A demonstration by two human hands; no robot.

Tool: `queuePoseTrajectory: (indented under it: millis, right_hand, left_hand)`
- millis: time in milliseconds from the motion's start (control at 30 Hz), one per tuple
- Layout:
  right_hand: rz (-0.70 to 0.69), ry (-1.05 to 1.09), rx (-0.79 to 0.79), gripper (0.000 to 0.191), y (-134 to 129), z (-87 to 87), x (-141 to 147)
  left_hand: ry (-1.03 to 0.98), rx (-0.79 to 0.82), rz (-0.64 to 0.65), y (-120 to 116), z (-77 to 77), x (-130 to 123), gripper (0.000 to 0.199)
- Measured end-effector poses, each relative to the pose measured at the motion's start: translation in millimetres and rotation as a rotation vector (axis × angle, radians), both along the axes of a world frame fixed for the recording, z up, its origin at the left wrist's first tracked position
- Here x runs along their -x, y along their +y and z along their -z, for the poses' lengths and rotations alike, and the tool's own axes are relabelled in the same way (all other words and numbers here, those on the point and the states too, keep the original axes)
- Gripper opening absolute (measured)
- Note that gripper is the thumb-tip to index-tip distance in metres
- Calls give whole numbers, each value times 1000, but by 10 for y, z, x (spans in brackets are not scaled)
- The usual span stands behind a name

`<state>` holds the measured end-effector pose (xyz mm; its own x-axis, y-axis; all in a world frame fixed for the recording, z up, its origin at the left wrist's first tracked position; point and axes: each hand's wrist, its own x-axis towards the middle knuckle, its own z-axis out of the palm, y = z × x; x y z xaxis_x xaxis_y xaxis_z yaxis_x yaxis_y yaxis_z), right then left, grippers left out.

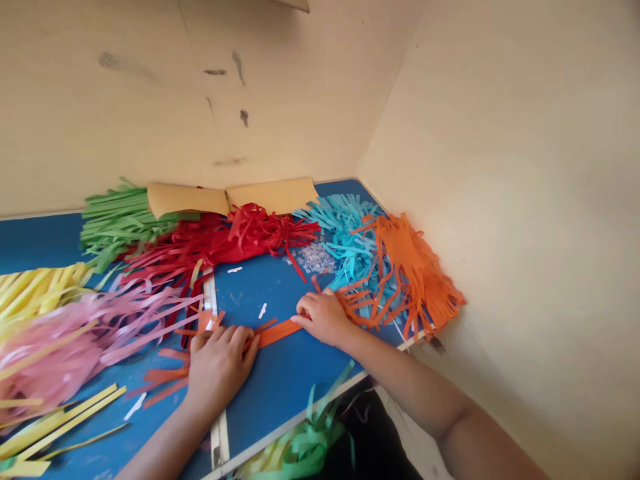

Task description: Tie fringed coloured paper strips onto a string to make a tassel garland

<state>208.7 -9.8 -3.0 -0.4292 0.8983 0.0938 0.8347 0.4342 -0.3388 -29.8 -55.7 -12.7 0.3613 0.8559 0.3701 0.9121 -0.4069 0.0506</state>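
Note:
A fringed orange paper strip [281, 333] is stretched low over the blue table, running between my two hands. My left hand [223, 363] is closed over its left part, with loose orange fringe ends poking out beyond the fingers. At the other end, my right hand [324, 319] pinches the strip between thumb and fingers. A heap of orange fringe [413, 273] lies right of that hand, partly over light blue fringe [350, 233]. Behind my hands is a bundle of red fringe [240, 237].
Green fringe [117, 223] and tan card pieces [273, 195] lie along the wall. Pink fringe [60, 347], yellow fringe [45, 290] and yellow strips [75, 420] cover the left side. Small pale bits [315, 258] form a pile. Green strips [305, 443] hang below the table edge.

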Motion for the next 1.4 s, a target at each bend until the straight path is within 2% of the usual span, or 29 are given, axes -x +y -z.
queuePoseTrajectory:
  millis: [67, 133, 233, 300, 467, 567, 667, 733, 867, 1033, 1400]
  right_hand:
    - [-33, 10, -129, 16, -36, -34, -34]
    - [-208, -29, -233, 16, -82, -58, -48]
    - [-455, -156, -288, 17, -97, -47, -31]
    - [-484, -209, -287, 19, -47, -37, -16]
    - [-388, -191, -138, 20, 59, -164, 39]
    - [-420, -185, -245, 21, -23, -208, 138]
    - [-497, -194, -359, 16, -85, -92, 180]
    - [-479, -171, -366, 23, -65, 27, 103]
    - [-312, -4, -225, 18, 55, 147, -187]
    - [-168, 82, 24, 14, 145, 44, -255]
    - [-79, 42, 119, 12, 156, -27, -146]
  left_hand:
    - [12, -56, 53, -22, -44, -1, 22]
    - [36, -88, 143, -48, -99, -11, 25]
    - [42, -96, 210, -82, -164, -47, 26]
    - [43, -117, 201, -89, -180, -77, 20]
    - [69, -138, 201, -48, -140, -100, 19]
    - [65, -169, 208, -35, -79, -67, 19]
    - [60, -164, 227, -58, -22, 20, 20]
    - [46, -124, 253, -77, 0, 110, 22]
    - [-64, -36, 244, -86, 11, 259, 22]
    - [-191, 17, 136, -44, -5, 252, 29]
    - [-148, 157, 40, 46, -33, 185, 34]
